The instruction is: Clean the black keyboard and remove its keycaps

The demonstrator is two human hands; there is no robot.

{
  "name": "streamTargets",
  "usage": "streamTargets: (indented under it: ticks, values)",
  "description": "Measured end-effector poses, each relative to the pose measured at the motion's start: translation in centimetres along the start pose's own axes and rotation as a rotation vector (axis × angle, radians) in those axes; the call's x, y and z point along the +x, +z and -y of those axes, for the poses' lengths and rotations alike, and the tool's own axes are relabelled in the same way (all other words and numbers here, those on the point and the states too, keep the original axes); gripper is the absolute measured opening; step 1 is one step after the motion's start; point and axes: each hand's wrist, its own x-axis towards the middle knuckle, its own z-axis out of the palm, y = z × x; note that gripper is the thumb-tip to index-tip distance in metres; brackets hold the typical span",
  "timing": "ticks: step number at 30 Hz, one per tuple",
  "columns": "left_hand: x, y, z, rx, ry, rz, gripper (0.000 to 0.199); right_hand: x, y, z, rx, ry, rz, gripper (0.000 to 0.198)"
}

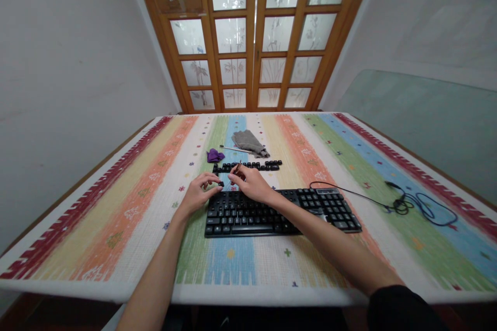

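Note:
A black keyboard (248,228) lies on the striped tablecloth, its top row partly stripped of caps. Just behind its upper left corner, my left hand (197,193) pinches a small black keycap (221,184) between thumb and fingers. To the right of it, my right hand (251,182) is closed over the keyboard's upper edge on a thin, small tool (238,166) with a brownish end; its exact kind is too small to make out. Loose black keycaps (272,165) stand in rows behind both hands, partly hidden by the right one.
A purple cloth (215,155), a thin stick with a dark tip (236,149) and a grey cloth (249,142) lie beyond the loose caps. The keyboard's cable (399,204) coils at the right. Wooden glass-paned doors (256,36) rise past the table's far edge.

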Motion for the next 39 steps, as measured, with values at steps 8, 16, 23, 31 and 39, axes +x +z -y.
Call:
streamTargets:
  ticks: [8,16,23,31,39]
  values:
    - [0.0,0.1,1.7,0.282,0.023,-0.046,0.012,-2.0,-0.1,0.7,-0.049,-0.047,0.185,0.021]
    - [0.5,0.2,2.4,0.329,0.036,-0.008,0.014,-3.2,0.6,0.2,-0.097,-0.043,0.167,0.016]
    - [2.6,0.2,3.1,0.417,0.171,0.083,0.012,-4.1,1.9,-0.2,-0.127,-0.089,0.158,0.01]
    - [4.2,0.5,3.4,0.475,0.239,0.136,0.011,-2.7,2.5,1.5,-0.47,-0.178,0.309,0.019]
    - [4.8,0.7,3.6,0.563,0.268,0.166,0.015,-0.2,2.0,1.3,-0.322,-0.057,0.31,0.014]
